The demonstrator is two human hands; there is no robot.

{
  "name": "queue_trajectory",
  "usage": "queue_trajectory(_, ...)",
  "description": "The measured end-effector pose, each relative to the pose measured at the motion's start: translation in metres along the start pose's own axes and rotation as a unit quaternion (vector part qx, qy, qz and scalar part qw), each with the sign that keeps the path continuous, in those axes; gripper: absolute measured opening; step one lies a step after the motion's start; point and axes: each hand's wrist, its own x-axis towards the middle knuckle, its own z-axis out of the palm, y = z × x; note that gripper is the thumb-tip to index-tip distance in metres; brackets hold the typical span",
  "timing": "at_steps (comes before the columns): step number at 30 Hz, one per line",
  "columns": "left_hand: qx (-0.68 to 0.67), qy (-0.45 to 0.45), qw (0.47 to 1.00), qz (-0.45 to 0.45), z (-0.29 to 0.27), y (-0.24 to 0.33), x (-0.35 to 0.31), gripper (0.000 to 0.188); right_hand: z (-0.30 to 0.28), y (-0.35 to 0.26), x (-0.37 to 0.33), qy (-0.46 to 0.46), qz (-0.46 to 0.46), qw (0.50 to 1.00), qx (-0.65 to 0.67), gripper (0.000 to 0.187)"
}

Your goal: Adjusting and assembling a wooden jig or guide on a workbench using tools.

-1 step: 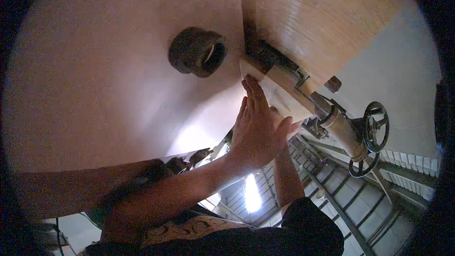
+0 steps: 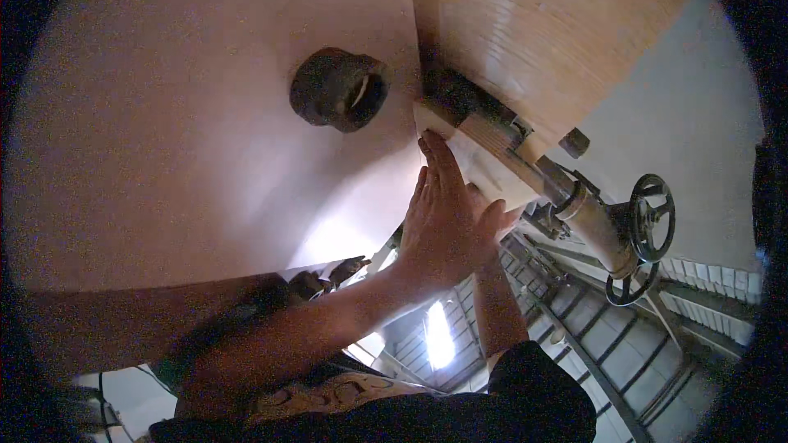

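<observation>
My left hand [image 2: 443, 226] lies with straight, close-set fingers on a pale wooden piece [image 2: 502, 180], thumb held out to the side. Behind it, my right hand [image 2: 512, 220] is mostly covered, so its fingers cannot be made out; its forearm rises from the lower right. One end of the wooden piece meets a broad, pale pinkish flat surface [image 2: 197, 131]. Along its other side runs a ridged wooden strip [image 2: 492, 138], next to dark metal machine parts [image 2: 464, 90].
A dark ring-shaped object [image 2: 336, 89] sits on the pinkish surface. Beyond the hands is a large wooden panel [image 2: 558, 25]. On the right, a metal cylinder [image 2: 599, 234] carries a black handwheel [image 2: 652, 217], with a small dark knob [image 2: 575, 143] nearby. A bright lamp [image 2: 438, 335] shows low down.
</observation>
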Motion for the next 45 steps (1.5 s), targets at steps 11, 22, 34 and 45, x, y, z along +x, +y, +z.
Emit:
queue_trajectory(11,0.145,-0.038,0.985,-0.088,-0.013,0.013,0.012,0.124,0.009,-0.037,0.033,-0.041,-0.257,0.965,0.009,0.066)
queue_trajectory(22,0.536,-0.284,0.759,0.236,-0.067,0.284,-0.048,0.041,-0.004,-0.052,0.021,0.002,-0.191,0.981,-0.031,0.07)
queue_trajectory(34,0.786,-0.219,0.578,0.011,-0.3,0.228,-0.309,0.042,-0.052,0.046,-0.021,-0.031,-0.113,0.993,-0.002,0.055)
queue_trajectory(45,0.647,-0.133,0.748,-0.061,-0.188,0.206,-0.252,0.041,-0.085,0.021,-0.048,-0.17,-0.217,0.954,-0.116,0.054)
